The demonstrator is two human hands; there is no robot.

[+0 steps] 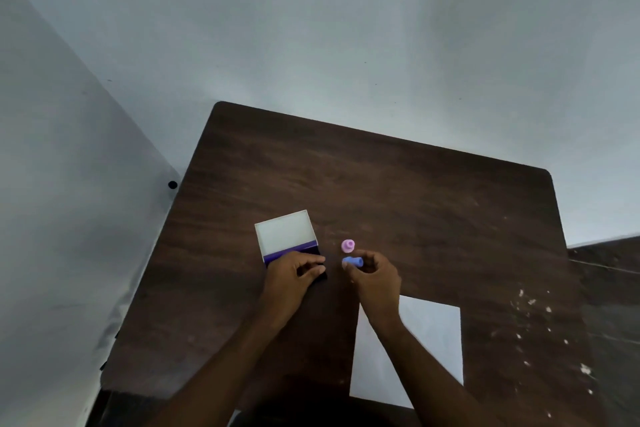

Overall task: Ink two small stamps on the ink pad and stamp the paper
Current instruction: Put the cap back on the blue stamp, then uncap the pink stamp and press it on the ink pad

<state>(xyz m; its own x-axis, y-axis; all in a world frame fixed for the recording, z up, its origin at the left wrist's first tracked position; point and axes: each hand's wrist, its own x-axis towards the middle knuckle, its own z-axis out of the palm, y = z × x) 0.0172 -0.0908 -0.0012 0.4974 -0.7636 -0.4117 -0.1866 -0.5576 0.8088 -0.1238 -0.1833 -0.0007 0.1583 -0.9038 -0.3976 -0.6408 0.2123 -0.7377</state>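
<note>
From the head camera, our left hand (294,270) presses flat on the open ink pad (289,243), steadying it. Our right hand (372,274) pinches the blue stamp (353,261); the pink stamp (348,245) stands just beyond, the paper (433,333) under our right wrist.

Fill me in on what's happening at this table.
A person is getting ready to stamp. The left hand rests on the open ink pad, whose lid stands up behind it. The right hand pinches a blue stamp just right of the pad. A pink stamp stands on the table beyond it, untouched. The paper lies nearer the person, with no marks visible on it.
</note>
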